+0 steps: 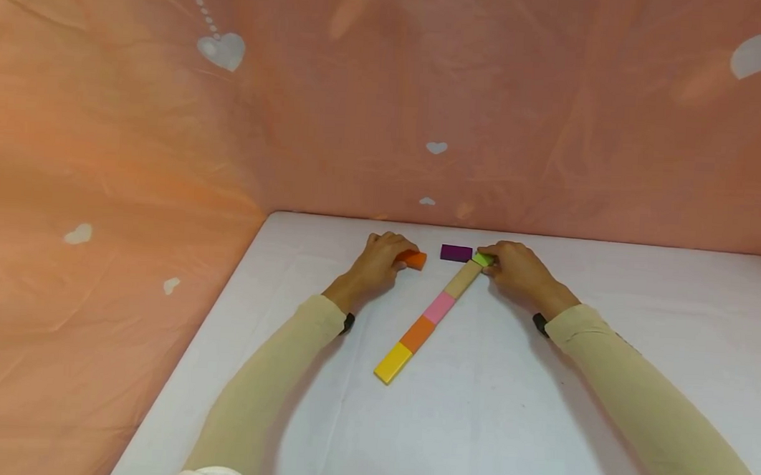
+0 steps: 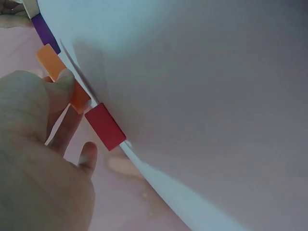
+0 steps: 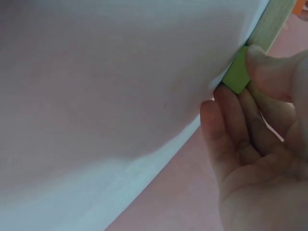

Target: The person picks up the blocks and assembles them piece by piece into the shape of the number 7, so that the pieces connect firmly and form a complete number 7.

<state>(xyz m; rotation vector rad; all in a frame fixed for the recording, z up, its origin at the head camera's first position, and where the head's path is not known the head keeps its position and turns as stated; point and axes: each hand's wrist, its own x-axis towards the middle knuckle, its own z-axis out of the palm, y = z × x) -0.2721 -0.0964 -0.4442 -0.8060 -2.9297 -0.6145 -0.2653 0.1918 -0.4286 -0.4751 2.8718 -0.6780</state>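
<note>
My left hand (image 1: 378, 262) pinches an orange block (image 1: 416, 260) between thumb and fingers near the table's far edge. A red block (image 2: 106, 126) lies close beside that hand in the left wrist view; the hand hides it from the head view. My right hand (image 1: 522, 271) holds a small green block (image 1: 483, 259) between thumb and fingers, at the far end of a slanting row. From there the row runs toward me: a tan block (image 1: 464, 279), a pink one (image 1: 440, 308), a second orange block (image 1: 418, 334) and a yellow block (image 1: 392, 363).
Between the hands lies a dark purple block (image 1: 456, 253), close to the green one. The white table (image 1: 474, 429) ends at the back against an orange-pink cloth (image 1: 503, 115) with pale hearts, which also hangs along the left side.
</note>
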